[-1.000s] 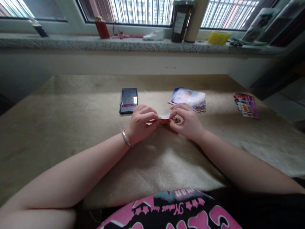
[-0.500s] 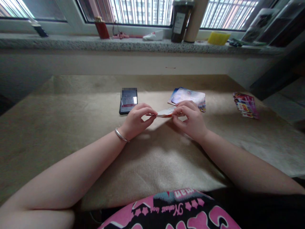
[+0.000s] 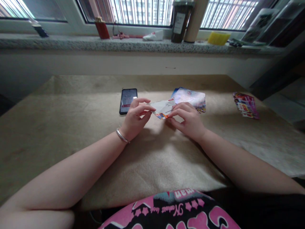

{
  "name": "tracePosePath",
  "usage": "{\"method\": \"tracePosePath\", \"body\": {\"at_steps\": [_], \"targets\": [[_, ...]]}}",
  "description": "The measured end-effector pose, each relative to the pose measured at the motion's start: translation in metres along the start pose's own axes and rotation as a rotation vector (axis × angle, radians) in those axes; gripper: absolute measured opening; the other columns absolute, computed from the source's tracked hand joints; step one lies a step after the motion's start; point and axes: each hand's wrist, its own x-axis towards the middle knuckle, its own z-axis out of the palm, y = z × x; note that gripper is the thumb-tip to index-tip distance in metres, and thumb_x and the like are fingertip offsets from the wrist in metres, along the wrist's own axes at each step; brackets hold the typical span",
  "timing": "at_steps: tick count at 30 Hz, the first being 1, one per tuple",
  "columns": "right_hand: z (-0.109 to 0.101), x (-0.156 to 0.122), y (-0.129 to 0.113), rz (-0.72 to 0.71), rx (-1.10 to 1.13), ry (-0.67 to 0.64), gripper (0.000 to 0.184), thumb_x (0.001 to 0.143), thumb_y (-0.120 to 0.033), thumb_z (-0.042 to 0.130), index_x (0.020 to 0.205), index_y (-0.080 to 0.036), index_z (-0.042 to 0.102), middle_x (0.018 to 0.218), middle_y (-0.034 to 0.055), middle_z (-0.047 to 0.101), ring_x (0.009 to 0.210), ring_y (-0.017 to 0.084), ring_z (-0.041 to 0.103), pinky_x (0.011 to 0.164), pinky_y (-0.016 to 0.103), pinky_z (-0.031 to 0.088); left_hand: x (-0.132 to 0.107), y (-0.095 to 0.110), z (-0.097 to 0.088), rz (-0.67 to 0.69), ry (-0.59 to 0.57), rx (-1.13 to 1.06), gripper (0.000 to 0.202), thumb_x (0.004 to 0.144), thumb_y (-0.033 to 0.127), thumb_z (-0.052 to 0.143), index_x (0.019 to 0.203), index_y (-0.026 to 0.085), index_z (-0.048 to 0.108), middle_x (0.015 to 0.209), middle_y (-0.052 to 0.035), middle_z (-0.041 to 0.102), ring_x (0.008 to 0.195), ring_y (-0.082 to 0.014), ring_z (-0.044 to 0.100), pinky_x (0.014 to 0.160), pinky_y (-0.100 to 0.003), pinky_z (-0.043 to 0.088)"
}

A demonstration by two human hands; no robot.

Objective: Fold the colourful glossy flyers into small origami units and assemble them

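Observation:
Between both hands, just above the table (image 3: 147,168), is a thin white printed card (image 3: 163,108) with small lettering and a colourful lower edge. It could also be a flat packet; I cannot tell which. My left hand (image 3: 138,116) pinches its left end between thumb and fingers. At the right end, my right hand (image 3: 188,119) grips it with thumb and fingertips. A dark phone (image 3: 127,98) lies just beyond my left hand. Behind my right hand rests a small pile of pale purple and blue picture cards (image 3: 190,97), partly covered by the fingers.
Far to the right lies a fanned stack of pink and red cards (image 3: 246,105). Beyond the table, the stone windowsill (image 3: 133,45) carries a red lighter-shaped object (image 3: 102,29), a dark lidded jar (image 3: 180,24) and a yellow tape roll (image 3: 218,38).
The card has tilted from nearly edge-on, so its white printed face now shows. My left fingers have shifted slightly up and left; my right hand has moved a little left.

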Motion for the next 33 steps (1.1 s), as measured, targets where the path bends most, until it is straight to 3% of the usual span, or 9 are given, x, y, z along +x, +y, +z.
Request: {"method": "tracePosePath", "body": {"at_steps": [11,21,26,33], "targets": [[0.013,-0.003,0.013,0.053,0.006,-0.052,0.005,0.079,-0.021,0.063,0.082,-0.024,0.067,0.089,0.0041,0.065,0.087,0.020,0.059,0.080,0.037,0.048,0.002,0.004,-0.003,0.097,-0.065,0.062,0.010,0.084,0.015,0.059,0.090,0.019,0.065,0.108,-0.0066,0.053,0.104,-0.0159,0.053,0.081,-0.031,0.057],[0.015,-0.002,0.015,0.094,0.062,-0.038,0.002,0.078,-0.021,0.064,0.078,-0.023,0.064,0.086,0.0034,0.065,0.086,0.019,0.060,0.078,0.037,0.049,0.001,0.003,-0.001,0.064,-0.109,-0.030,0.013,0.084,0.018,0.060,0.097,0.019,0.062,0.109,-0.0061,0.055,0.097,-0.0132,0.057,0.070,-0.024,0.059],[0.015,-0.002,0.014,0.134,0.061,-0.032,0.005,0.078,-0.019,0.063,0.080,-0.022,0.059,0.085,0.0034,0.064,0.085,0.020,0.059,0.078,0.038,0.049,0.003,0.003,-0.003,0.252,-0.117,0.113,0.012,0.085,0.015,0.060,0.096,0.019,0.063,0.104,-0.0055,0.060,0.094,-0.0125,0.058,0.079,-0.027,0.055],[0.016,-0.003,0.014,0.261,0.158,0.012,0.033,0.074,-0.022,0.063,0.106,-0.023,0.053,0.086,0.0017,0.058,0.080,0.018,0.057,0.073,0.036,0.051,0.004,0.009,-0.004,0.493,-0.253,0.304,0.014,0.086,0.018,0.061,0.097,0.025,0.065,0.103,-0.0022,0.064,0.090,-0.0125,0.058,0.082,-0.028,0.050]]}}
